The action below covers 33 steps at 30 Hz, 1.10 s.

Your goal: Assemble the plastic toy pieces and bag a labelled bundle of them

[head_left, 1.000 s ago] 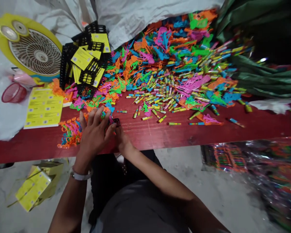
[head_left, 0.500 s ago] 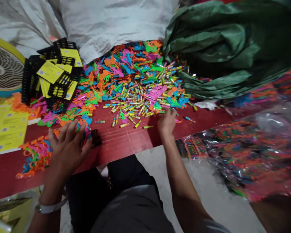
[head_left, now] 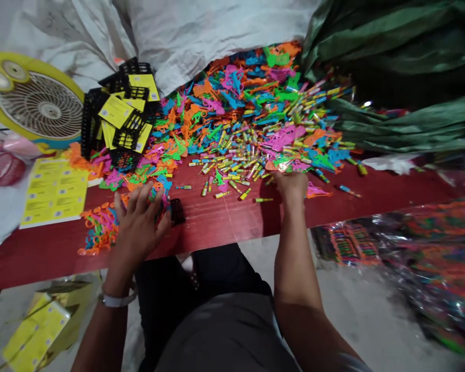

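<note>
My left hand [head_left: 141, 222] lies palm down with its fingers spread over a row of coloured plastic pieces [head_left: 101, 227] with orange ring ends. Just past its fingertips, a small black plastic rack [head_left: 177, 211] rests on the red table. My right hand [head_left: 293, 187] is at the near edge of a pile of small labelled tubes [head_left: 232, 168], fingers curled down among them. Whatever those fingers grip is hidden. Beside it on the right lies a pink and orange plastic piece [head_left: 316, 190]. Behind the tubes rises a heap of bright toy-gun shapes [head_left: 232, 98].
Black racks with yellow cards [head_left: 118, 116] are stacked at the left, near a yellow fan [head_left: 48, 108] and a yellow label sheet [head_left: 54, 191]. White sacks [head_left: 217, 31] and a green sack [head_left: 411, 124] back the table [head_left: 217, 222]. Bagged toys [head_left: 430, 258] lie low at the right.
The view has swung left, so the scene sits further right. My right hand has curled down at the tubes' edge; my left hand stays spread over the row.
</note>
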Each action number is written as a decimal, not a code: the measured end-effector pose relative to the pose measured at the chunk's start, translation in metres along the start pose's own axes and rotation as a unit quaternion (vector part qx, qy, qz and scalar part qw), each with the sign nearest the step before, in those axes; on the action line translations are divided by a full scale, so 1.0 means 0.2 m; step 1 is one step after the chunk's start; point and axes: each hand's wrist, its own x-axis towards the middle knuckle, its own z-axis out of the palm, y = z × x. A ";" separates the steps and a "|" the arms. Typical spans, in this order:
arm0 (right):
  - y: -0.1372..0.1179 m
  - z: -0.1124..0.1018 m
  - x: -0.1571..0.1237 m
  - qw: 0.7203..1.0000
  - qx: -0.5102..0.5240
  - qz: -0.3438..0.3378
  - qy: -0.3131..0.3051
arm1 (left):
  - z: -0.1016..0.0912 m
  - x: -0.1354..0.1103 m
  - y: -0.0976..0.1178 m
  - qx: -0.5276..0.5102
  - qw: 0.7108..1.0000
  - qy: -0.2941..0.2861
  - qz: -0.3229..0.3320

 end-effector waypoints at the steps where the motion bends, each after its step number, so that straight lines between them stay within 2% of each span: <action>1: -0.01 -0.01 0.00 1.000 0.010 0.007 0.015 | 0.00 0.00 0.00 0.001 1.000 -0.005 0.004; 3: -0.05 -0.02 -0.05 0.997 0.037 0.002 0.062 | -0.01 -0.01 -0.01 -0.002 1.000 -0.013 0.008; 5: -0.14 0.02 -0.18 0.988 0.125 -0.063 0.063 | -0.01 -0.01 -0.02 -0.006 1.000 -0.014 0.009; 6: -0.20 0.06 -0.26 0.976 0.186 -0.106 0.026 | -0.01 -0.01 -0.02 -0.007 1.000 -0.015 0.009; 7: -0.28 0.12 -0.35 0.954 0.256 -0.146 -0.048 | -0.01 -0.01 -0.02 -0.006 1.000 -0.015 0.009; 9: -0.43 0.27 -0.53 0.885 0.364 -0.205 -0.208 | -0.01 -0.01 -0.02 -0.001 1.000 -0.017 0.009; 10: -0.50 0.34 -0.61 0.847 0.399 -0.229 -0.265 | -0.01 -0.01 -0.02 0.000 1.000 -0.017 0.009; 12: -0.63 0.48 -0.73 0.804 0.428 -0.276 -0.307 | -0.01 -0.01 -0.01 0.002 1.000 -0.017 0.006; 14: -0.72 0.58 -0.78 0.783 0.422 -0.323 -0.324 | -0.01 0.00 0.00 0.001 1.000 -0.018 0.003; 18: -0.78 0.66 -0.79 0.773 0.407 -0.357 -0.331 | -0.01 0.00 0.01 0.001 1.000 -0.020 -0.002; 24: -0.76 0.65 -0.81 0.731 0.445 -0.402 -0.326 | -0.01 -0.01 0.01 0.000 1.000 -0.017 -0.008; 29: -0.75 0.62 -0.84 0.778 0.401 -0.375 -0.307 | 0.00 -0.01 0.01 0.001 1.000 -0.012 -0.009; 33: -0.76 0.61 -0.84 0.795 0.358 -0.377 -0.312 | 0.00 -0.01 0.01 -0.006 1.000 -0.014 -0.009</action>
